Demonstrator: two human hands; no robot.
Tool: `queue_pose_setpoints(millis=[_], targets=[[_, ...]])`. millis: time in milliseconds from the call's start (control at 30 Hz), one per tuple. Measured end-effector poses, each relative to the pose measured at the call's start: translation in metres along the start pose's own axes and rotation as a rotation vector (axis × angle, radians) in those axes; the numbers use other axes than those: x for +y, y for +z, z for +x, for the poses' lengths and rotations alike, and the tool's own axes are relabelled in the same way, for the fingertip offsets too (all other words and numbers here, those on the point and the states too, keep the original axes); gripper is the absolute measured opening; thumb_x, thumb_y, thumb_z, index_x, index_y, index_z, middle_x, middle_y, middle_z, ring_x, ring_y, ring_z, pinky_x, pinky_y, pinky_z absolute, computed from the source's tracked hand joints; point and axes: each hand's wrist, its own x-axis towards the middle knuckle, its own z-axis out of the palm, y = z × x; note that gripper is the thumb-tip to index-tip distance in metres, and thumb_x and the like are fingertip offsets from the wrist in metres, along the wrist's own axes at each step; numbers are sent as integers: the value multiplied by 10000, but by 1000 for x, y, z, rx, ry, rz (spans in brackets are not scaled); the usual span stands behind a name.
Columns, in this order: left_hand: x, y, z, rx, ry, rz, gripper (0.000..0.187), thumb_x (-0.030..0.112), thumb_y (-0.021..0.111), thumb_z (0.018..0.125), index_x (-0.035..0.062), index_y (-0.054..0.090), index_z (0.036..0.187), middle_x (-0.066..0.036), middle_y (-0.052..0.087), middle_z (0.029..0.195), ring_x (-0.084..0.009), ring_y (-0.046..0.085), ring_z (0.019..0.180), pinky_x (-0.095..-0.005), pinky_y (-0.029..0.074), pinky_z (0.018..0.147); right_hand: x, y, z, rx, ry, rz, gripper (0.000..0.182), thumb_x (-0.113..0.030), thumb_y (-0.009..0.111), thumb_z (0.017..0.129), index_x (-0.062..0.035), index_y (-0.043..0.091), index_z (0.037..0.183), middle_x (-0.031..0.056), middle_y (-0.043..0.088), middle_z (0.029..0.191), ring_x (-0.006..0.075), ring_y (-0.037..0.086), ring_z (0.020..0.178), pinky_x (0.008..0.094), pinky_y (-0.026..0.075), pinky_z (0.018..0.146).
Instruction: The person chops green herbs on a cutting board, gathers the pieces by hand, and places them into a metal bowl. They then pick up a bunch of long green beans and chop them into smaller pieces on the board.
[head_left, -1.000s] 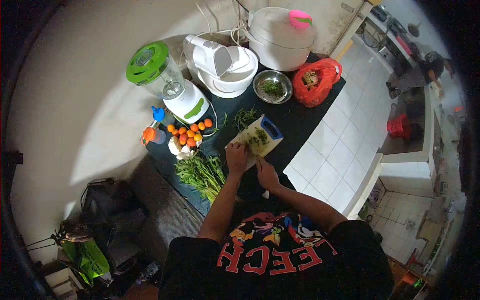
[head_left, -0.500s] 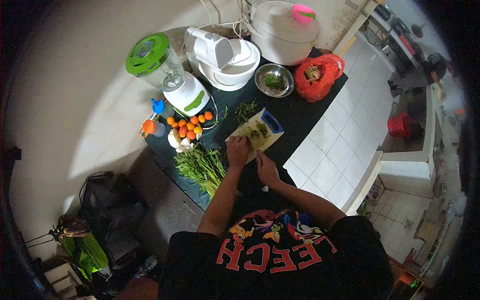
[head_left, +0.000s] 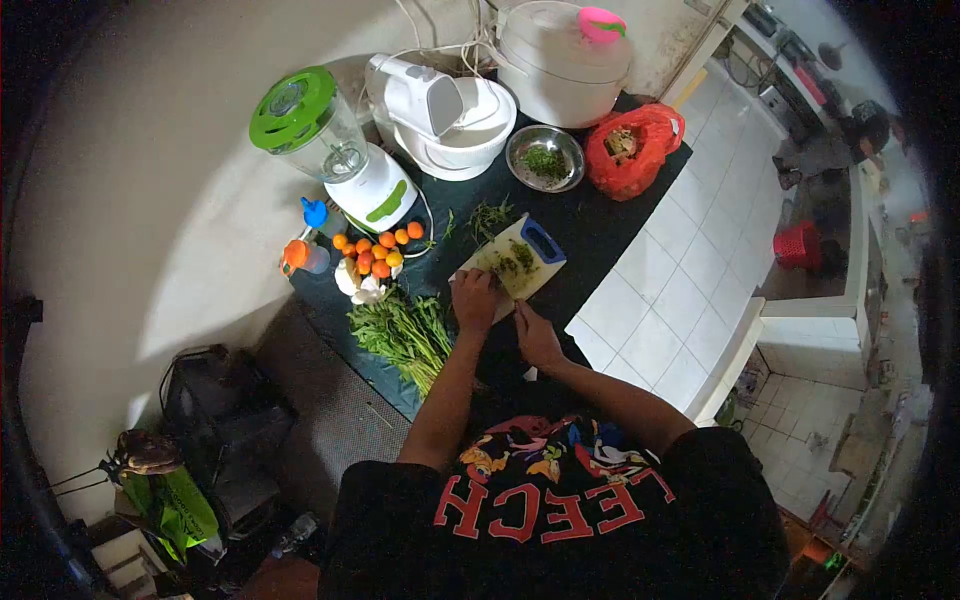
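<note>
A pale cutting board [head_left: 525, 283] with a blue handle lies tilted on the dark tabletop, with chopped greens [head_left: 520, 257] scattered on it. My left hand [head_left: 473, 300] rests at the board's left edge, its fingers bent down over dark green bits. My right hand [head_left: 538, 337] is closed at the board's near edge; the thing in its grip is too small and dark to make out. Loose green sprigs [head_left: 491, 219] lie just beyond the board. A bunch of leafy stems [head_left: 402, 338] is left of my left forearm.
Orange tomatoes [head_left: 387, 240], garlic [head_left: 368, 290] and a blender [head_left: 370, 185] stand at the left. Along the back are a white mixer [head_left: 420, 97], a metal bowl [head_left: 546, 187] of chopped greens, a large white pot [head_left: 565, 70] and a red plastic bag [head_left: 625, 180].
The view has shifted very slightly. My left hand has moved a little left against the board, and my right hand is nearly where it was.
</note>
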Motion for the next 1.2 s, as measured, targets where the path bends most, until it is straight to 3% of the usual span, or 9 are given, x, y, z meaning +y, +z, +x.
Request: queue_pose_setpoints(millis=[167,233,333,533,633,867,1000,1067,1200], targets=[[10,-7,1,-41,28,21,133,119,702,839,40,738,940,-123,674,956,-330,596,983,-484,490,883,10,14,30,33,-146,-76,387,-226,477,1088,45,567,1348,341,678,1136,508,663,1041,550,532,871],[4,6,-7,-39,17,9,130,110,697,844,36,737,942,-131,674,951,-335,597,985,-482,493,887,-1,7,38,-63,63,-31,366,-226,475,1088,44,580,1312,332,684,1108,505,667,1009,557,532,841],[3,9,-7,-54,1,-3,133,106,696,851,29,740,950,-143,674,940,-345,598,985,-478,498,890,6,5,23,-32,-144,-151,362,-219,477,1089,41,573,1321,336,681,1116,507,666,1027,549,536,858],[2,4,-1,-101,-56,-11,166,94,690,855,13,750,987,-154,677,946,-363,594,975,-472,497,881,4,13,8,62,-63,106,378,-205,483,1085,44,555,1360,330,681,1163,501,663,1087,539,537,907],[6,-7,5,-150,-79,-17,169,79,674,860,11,755,992,-161,677,946,-369,588,963,-480,494,868,1,9,21,-73,5,-105,390,-220,487,1082,45,556,1360,324,686,1162,500,664,1086,540,539,907],[-7,6,4,-199,-67,-14,124,57,662,848,1,740,926,-184,663,977,-381,574,965,-486,494,841,1,1,32,-100,-2,-66,409,-265,509,1081,35,569,1352,342,687,1115,514,668,1054,555,540,889],[-10,11,-2,-124,-62,-47,115,67,653,860,8,730,920,-178,653,989,-379,568,983,-493,496,844,-3,6,11,-36,1,27,410,-256,511,1079,21,563,1378,352,678,1116,524,668,1030,570,541,865],[-9,10,-3,33,101,5,94,74,652,868,15,714,906,-164,646,982,-373,565,1000,-493,499,849,3,13,19,7,-40,49,412,-251,508,1080,16,556,1390,352,675,1119,526,664,1034,572,540,861],[-1,4,-4,-56,33,-67,90,83,650,877,19,702,912,-159,640,972,-369,571,989,-485,500,863,-7,14,38,-32,-54,-50,429,-241,431,1094,30,508,1418,344,673,1096,522,662,1002,592,525,897]])
